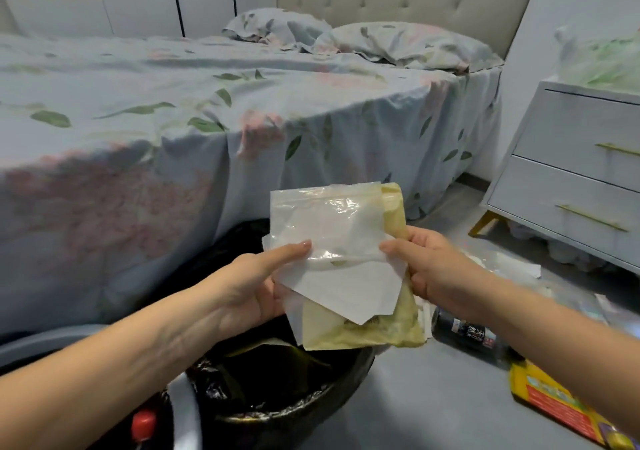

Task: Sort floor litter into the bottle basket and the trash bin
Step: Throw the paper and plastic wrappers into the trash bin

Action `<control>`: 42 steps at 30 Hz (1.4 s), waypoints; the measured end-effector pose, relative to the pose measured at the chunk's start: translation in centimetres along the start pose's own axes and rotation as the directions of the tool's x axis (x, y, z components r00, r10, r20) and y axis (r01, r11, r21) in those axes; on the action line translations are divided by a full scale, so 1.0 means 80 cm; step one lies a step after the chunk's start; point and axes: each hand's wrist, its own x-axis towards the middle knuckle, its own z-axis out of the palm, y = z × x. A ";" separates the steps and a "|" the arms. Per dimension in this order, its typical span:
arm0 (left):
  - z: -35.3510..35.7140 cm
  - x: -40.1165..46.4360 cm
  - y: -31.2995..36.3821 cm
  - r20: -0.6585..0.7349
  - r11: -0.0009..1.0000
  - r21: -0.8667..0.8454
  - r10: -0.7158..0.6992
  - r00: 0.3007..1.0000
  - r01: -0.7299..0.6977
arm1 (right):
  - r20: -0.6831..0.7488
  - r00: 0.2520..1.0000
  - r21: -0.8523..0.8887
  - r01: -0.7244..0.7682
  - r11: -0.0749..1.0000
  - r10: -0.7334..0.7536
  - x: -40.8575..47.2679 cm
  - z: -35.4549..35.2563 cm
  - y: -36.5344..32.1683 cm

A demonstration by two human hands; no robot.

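While held above the trash bin, wrappers pinched by left hand and right hand; release judged next.

bed, floral sheet | white nightstand | grey floor
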 end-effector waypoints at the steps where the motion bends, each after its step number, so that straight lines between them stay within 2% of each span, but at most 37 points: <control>1: -0.006 -0.002 0.000 -0.032 0.999 0.035 0.032 0.999 -0.031 | 0.007 1.000 0.024 -0.012 1.000 0.011 0.003 0.007 0.009; 4: -0.025 -0.007 -0.001 -0.142 0.971 0.174 0.189 0.972 -0.163 | 0.079 0.997 0.085 -0.030 0.996 0.024 0.010 0.026 0.027; 7: -0.048 -0.014 -0.003 -0.159 0.946 0.210 0.283 0.946 -0.248 | 0.208 0.978 0.111 -0.030 0.993 0.007 0.012 0.042 0.028; 12: -0.080 -0.027 -0.003 -0.147 0.927 0.287 0.290 0.945 -0.240 | 0.337 0.941 0.051 -0.040 0.998 0.020 0.015 0.056 0.034; 18: -0.099 -0.042 -0.001 -0.144 0.915 0.307 0.315 0.938 -0.260 | 0.356 0.934 0.009 -0.031 0.999 0.026 0.022 0.067 0.044; 22: -0.105 -0.046 0.003 -0.182 0.913 0.304 0.337 0.924 -0.273 | 0.282 0.959 -0.011 0.037 0.999 -0.032 0.029 0.077 0.048; 26: -0.110 -0.051 0.011 -0.210 0.899 0.312 0.382 0.900 -0.308 | 0.025 0.995 -0.119 0.098 0.988 -0.096 0.046 0.071 0.047; 28: -0.113 -0.054 0.014 -0.221 0.895 0.307 0.399 0.890 -0.325 | -0.076 0.986 -0.286 0.121 0.951 -0.149 0.053 0.062 0.045; 30: -0.117 -0.058 0.014 -0.224 0.894 0.301 0.406 0.886 -0.333 | -0.105 0.977 -0.488 0.111 0.866 -0.184 0.058 0.057 0.043; 34: -0.119 -0.065 0.013 -0.216 0.896 0.295 0.400 0.891 -0.331 | 0.095 0.993 -0.792 0.118 0.600 -0.071 0.060 0.081 0.037; 36: -0.118 -0.066 0.012 -0.220 0.902 0.291 0.388 0.895 -0.319 | 0.168 0.985 -0.851 0.126 0.510 0.037 0.063 0.101 0.039; 39: -0.114 -0.066 0.011 -0.224 0.908 0.286 0.374 0.900 -0.306 | 0.154 0.954 -0.898 0.026 0.439 0.258 0.067 0.123 0.040; 40: -0.113 -0.066 0.011 -0.218 0.906 0.290 0.375 0.901 -0.307 | 0.141 0.956 -0.913 0.025 0.406 0.258 0.069 0.124 0.038; 41: -0.112 -0.066 0.011 -0.213 0.905 0.290 0.378 0.901 -0.311 | 0.126 0.974 -0.909 0.037 0.415 0.189 0.071 0.123 0.035; 42: -0.112 -0.066 0.011 -0.211 0.905 0.284 0.381 0.900 -0.316 | 0.089 0.994 -0.867 0.046 0.496 0.062 0.074 0.124 0.030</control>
